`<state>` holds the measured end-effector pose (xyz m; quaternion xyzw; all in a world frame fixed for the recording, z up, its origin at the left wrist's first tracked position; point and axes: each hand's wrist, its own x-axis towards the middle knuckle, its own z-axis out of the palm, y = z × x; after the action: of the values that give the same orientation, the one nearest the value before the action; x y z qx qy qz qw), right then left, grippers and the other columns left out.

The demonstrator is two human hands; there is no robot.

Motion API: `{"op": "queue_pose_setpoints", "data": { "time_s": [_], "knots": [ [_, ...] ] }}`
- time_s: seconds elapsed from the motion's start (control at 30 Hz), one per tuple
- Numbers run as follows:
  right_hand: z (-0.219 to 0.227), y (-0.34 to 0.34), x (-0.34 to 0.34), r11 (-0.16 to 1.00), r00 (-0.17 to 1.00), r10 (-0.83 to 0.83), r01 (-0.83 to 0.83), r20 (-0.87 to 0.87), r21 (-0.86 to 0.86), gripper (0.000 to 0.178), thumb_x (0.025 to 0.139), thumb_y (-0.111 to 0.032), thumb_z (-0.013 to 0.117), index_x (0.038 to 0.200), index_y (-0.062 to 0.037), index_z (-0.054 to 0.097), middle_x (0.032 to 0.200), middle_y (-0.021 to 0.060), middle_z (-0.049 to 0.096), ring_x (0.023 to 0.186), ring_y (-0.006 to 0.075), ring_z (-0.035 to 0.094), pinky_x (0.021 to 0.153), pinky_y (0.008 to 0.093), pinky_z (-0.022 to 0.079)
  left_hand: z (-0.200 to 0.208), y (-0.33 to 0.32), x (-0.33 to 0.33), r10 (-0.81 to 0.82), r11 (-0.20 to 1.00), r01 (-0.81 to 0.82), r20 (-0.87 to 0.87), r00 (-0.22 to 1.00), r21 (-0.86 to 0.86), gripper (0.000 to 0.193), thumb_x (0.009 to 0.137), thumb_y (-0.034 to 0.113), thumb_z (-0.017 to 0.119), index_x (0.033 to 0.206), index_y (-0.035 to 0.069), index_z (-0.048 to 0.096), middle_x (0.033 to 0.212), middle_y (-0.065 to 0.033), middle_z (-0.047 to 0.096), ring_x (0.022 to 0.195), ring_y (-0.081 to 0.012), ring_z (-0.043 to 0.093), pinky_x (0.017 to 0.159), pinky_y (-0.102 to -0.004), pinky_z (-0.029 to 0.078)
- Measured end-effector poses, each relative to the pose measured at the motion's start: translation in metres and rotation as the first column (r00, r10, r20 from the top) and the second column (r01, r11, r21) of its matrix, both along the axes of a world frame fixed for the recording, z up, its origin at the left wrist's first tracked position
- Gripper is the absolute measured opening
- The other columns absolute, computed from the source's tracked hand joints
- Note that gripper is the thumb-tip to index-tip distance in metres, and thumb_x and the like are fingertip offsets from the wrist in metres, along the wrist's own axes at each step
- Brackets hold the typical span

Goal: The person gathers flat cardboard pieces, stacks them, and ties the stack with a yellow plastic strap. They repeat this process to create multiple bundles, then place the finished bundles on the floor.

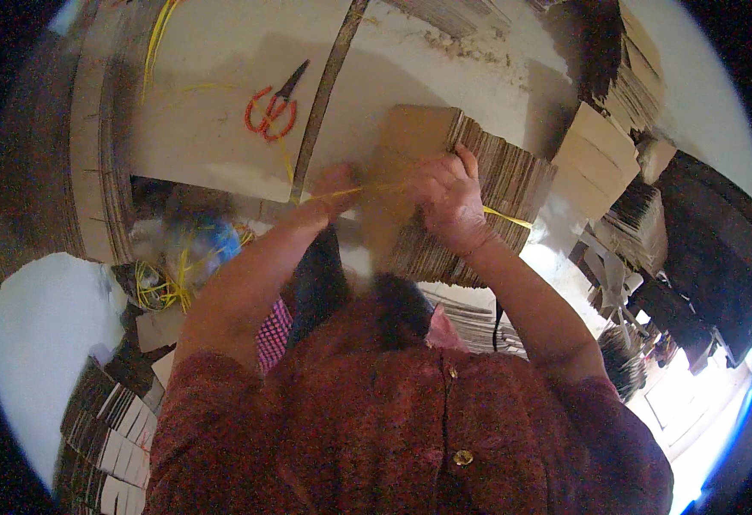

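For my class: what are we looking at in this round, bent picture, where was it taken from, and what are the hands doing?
There is one picture, from a wide fisheye camera worn on a person's head and looking down, so straight edges curve. The left hand and right hand are bare, with no machine involved. Both grip a yellow strap stretched across a stack of flat cardboard sheets. Orange-handled scissors lie untouched on a pale board beyond. More cardboard stacks sit nearby, with a tangle of yellow strap at the left.

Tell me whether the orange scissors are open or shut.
Open. The orange scissors lie flat on a cardboard sheet, blades slightly parted, away from both hands.
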<state>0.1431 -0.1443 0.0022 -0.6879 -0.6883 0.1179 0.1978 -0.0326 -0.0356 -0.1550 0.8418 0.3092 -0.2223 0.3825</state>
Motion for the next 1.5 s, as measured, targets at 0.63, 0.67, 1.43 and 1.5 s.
{"op": "queue_pose_setpoints", "data": {
  "time_s": [0.63,0.67,1.43,1.5],
  "knots": [
    [-0.017,-0.005,0.009,0.976,0.944,0.008,0.065,-0.33,0.209,0.015,0.072,-0.006,0.059,0.086,-0.0079,0.061,0.094,0.009,0.061,0.097,0.0279,0.055,0.098,0.0488,0.029,0.098,-0.009,0.029,0.468,0.587,-0.299,0.013,0.884,-0.752,0.045,0.079,0.037,0.062,0.109,0.005,0.054,0.097,-0.0059,0.06,0.087,-0.015,0.054,0.075,-0.0291,0.043],
    [-0.019,-0.007,0.008,0.969,0.933,-0.004,0.092,-0.359,0.229,0.013,0.073,-0.005,0.059,0.086,-0.0071,0.061,0.094,0.0093,0.061,0.098,0.0281,0.055,0.098,0.0482,0.03,0.101,-0.01,0.031,0.416,0.591,-0.235,0.041,0.909,-0.772,0.045,0.078,0.037,0.064,0.109,0.005,0.054,0.097,-0.0049,0.06,0.086,-0.0137,0.054,0.075,-0.0285,0.043],
    [-0.027,-0.008,-0.022,0.939,0.936,-0.122,0.216,-0.329,0.267,0.021,0.07,0.0,0.061,0.09,-0.0066,0.056,0.092,0.009,0.062,0.092,0.0274,0.058,0.097,0.0507,0.03,0.121,0.007,0.039,0.103,0.895,0.014,0.237,0.966,-0.446,0.035,0.083,0.034,0.057,0.103,0.005,0.059,0.095,-0.0077,0.063,0.083,-0.0184,0.059,0.075,-0.0336,0.047],
    [-0.027,-0.005,-0.024,0.941,0.946,-0.156,0.229,-0.284,0.248,0.023,0.069,0.0,0.061,0.091,-0.0069,0.056,0.091,0.0083,0.062,0.089,0.0273,0.058,0.096,0.0504,0.031,0.127,0.023,0.037,0.033,0.825,0.055,0.145,0.989,-0.562,0.036,0.084,0.037,0.056,0.103,0.007,0.059,0.096,-0.0089,0.063,0.082,-0.0194,0.059,0.073,-0.0335,0.047]
  ]
}}
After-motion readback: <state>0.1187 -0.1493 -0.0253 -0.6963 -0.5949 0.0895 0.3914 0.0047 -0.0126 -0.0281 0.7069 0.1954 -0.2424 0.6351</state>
